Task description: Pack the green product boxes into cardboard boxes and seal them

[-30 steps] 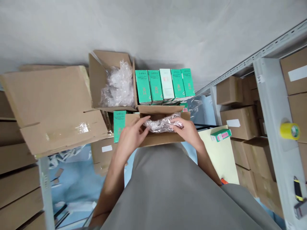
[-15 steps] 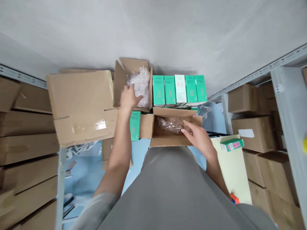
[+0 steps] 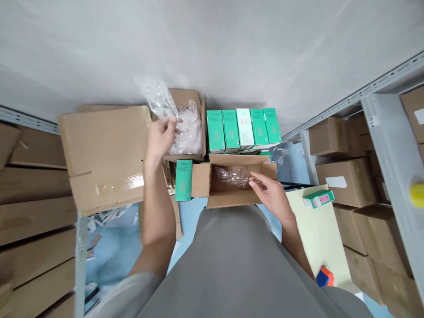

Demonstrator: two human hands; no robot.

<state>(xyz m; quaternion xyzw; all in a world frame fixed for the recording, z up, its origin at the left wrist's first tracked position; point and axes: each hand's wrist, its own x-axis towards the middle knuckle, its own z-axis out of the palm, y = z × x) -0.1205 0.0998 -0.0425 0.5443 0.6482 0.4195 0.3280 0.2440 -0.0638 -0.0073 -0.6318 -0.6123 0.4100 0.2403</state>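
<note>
My left hand [image 3: 161,138] is closed on a piece of clear bubble wrap [image 3: 156,95], lifted over the left side of a cardboard box [image 3: 185,95] that holds more crumpled bubble wrap [image 3: 188,130]. In front of me is a smaller open carton [image 3: 232,201], its flaps folded out, with a crumpled strip of clear plastic wrap [image 3: 232,175] inside. Over that carton's right end reaches my right hand [image 3: 270,192], fingers extended, thumb slightly apart and the fingertips beside the wrap's end. Whether they touch the wrap is unclear.
Several green boxes [image 3: 216,132] and a white one [image 3: 245,128] stand in a row behind the carton. A green box [image 3: 183,180] is left of it. A large cardboard box [image 3: 106,154] lies further left. Metal shelves with cartons [image 3: 347,181] flank both sides.
My left hand has risen from the cardboard box and moved left, pulling out a piece of bubble wrap. My right hand has stayed by the smaller carton.
</note>
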